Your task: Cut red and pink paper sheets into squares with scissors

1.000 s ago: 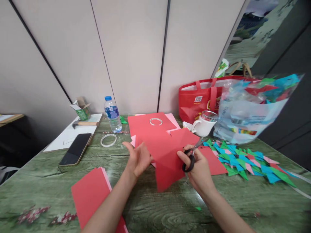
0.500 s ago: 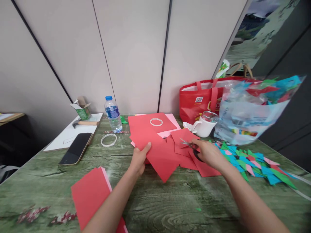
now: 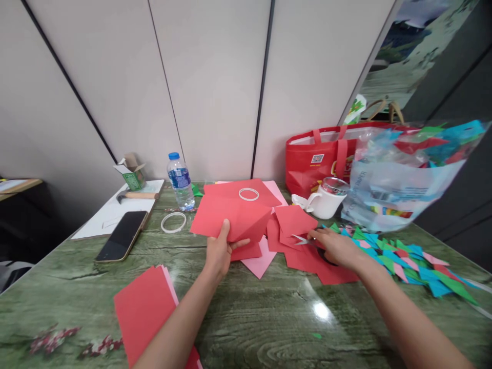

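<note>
My left hand (image 3: 221,251) grips the near edge of a red paper sheet (image 3: 230,218) and holds it lifted above the table. My right hand (image 3: 336,246) rests on a heap of cut red paper pieces (image 3: 295,225), its fingers closed round scissors (image 3: 303,240) whose blades point left. A pink sheet (image 3: 259,262) lies under the lifted red one. More red and pink sheets (image 3: 230,188) lie behind, with a white ring (image 3: 248,193) on top.
Green marble-look table (image 3: 249,328). Red paper stack (image 3: 144,307) at near left. Phone (image 3: 121,236), white ring (image 3: 173,222), water bottle (image 3: 180,181), small box (image 3: 130,174) at left. White mug (image 3: 325,197), red bag (image 3: 323,156), plastic bag (image 3: 400,179), coloured triangles (image 3: 400,256) at right.
My right hand moved right and down onto the cut red pieces with the scissors. My left hand took the red sheet by its edge and raised it, uncovering the pink sheet.
</note>
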`<state>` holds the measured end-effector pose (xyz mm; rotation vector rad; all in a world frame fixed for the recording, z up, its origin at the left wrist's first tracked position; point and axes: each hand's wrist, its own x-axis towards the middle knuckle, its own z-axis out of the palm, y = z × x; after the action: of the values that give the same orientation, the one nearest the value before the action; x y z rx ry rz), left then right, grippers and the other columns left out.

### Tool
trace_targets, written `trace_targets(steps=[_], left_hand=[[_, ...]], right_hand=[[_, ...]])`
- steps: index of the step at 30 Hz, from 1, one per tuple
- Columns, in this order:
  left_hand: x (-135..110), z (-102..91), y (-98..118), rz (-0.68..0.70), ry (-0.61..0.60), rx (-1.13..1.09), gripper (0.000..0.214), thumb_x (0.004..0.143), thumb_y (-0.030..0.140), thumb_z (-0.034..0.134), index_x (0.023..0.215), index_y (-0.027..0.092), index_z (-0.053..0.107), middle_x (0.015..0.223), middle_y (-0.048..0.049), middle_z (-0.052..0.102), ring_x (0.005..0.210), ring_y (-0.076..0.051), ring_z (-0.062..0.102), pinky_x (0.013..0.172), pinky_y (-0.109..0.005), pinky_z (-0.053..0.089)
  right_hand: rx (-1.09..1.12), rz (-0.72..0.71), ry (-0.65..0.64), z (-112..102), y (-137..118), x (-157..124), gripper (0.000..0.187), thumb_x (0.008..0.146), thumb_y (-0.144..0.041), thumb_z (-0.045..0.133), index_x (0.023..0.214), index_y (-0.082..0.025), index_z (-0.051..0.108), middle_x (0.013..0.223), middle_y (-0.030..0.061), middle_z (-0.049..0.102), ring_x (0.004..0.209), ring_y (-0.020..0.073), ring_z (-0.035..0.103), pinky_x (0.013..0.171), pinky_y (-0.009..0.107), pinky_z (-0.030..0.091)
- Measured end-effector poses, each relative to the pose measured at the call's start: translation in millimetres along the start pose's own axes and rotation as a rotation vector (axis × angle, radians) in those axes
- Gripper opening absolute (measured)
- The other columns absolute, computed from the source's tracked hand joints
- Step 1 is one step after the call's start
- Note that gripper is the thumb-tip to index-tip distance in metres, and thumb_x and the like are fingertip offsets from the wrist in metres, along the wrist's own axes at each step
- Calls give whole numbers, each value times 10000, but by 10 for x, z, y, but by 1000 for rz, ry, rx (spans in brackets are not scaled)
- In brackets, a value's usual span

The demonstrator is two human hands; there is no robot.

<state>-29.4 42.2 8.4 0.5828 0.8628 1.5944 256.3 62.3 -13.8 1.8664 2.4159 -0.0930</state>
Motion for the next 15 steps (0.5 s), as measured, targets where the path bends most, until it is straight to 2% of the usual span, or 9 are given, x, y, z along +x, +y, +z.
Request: trace_targets(steps=[6,10,15], left_hand=[[20,-33,-40,42,56,52,313,654,345,618,883,138,572,788,-25,609,547,-113,559,387,-235,487],[23,-32,-54,27,75,35,327,638,334,630,895,142,565,785,-18,604,551,-111,555,368,-222,467],[30,-37,-72,8,91,57,322,647,338,621,885,131,553,769,-20,599,522,-115,544,341,-240,457]], right_hand=[[41,-58,-22,-38,31,3,460,585,49,421,951,-207,532,1005,82,550,916,216,523,623,233,333],[51,-80,1,-46,65,25,485,566,42,441,965,-217,538,1039,70,544,930,211,518,658,234,350],[101,-116,-31,-47,104,76,471,566,39,459,938,-224,577,963,56,597,851,199,554,665,235,365]])
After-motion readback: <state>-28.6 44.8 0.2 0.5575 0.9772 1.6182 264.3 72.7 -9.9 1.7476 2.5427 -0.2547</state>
